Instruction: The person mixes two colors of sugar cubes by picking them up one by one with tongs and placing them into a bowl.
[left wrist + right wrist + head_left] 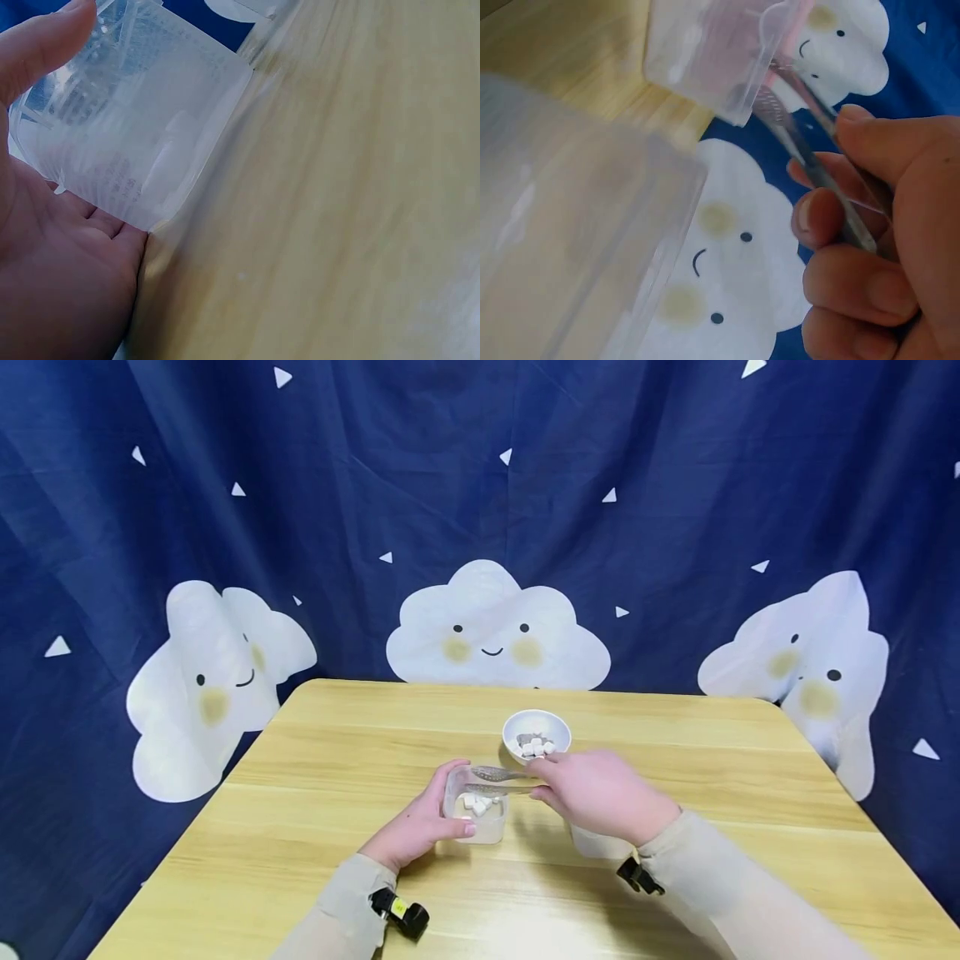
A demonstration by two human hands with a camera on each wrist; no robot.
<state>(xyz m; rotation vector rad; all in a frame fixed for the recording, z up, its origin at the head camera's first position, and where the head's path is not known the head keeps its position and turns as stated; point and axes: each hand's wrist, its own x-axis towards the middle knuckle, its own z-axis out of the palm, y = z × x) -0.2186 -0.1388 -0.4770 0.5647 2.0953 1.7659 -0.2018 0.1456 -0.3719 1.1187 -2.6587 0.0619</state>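
My left hand [416, 831] grips a clear plastic container [486, 832] from its left side, the thumb at the near wall. Several small white cubes [478, 806] lie inside it. My right hand [600, 793] holds metal tongs [819, 178] with thumb and curled fingers. Both tong arms reach left over the container's opening, their perforated tips apart; I see no cube between them. Behind the right hand stands a white bowl [537, 719] with more white cubes [537, 747] and something grey in it.
A second translucent container [596, 843] stands under my right hand and wrist, partly hidden; it looms large in the right wrist view. The wooden table [337, 760] ends at a dark blue curtain [450, 485] with clouds.
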